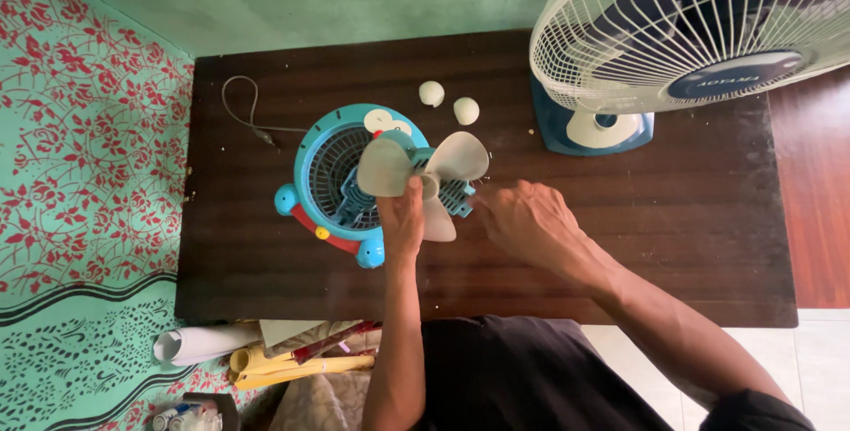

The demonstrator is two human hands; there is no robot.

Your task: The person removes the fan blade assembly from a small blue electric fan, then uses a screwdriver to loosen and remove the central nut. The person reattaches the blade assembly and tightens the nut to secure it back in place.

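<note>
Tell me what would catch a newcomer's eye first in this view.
At the centre of the dark brown wooden table lies a small round blue plastic fan, with the left hand gripping its beige three-bladed propeller. The right hand hovers just beside it. At the top right, a large white wire-grilled fan looms over the table.

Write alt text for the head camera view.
A person's left hand holds a beige three-blade propeller over a small blue toy fan on a dark wooden table; the right hand hovers alongside. A larger white fan stands behind.

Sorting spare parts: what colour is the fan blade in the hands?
Pale beige fan blade, seen clearly in the head view.
</note>
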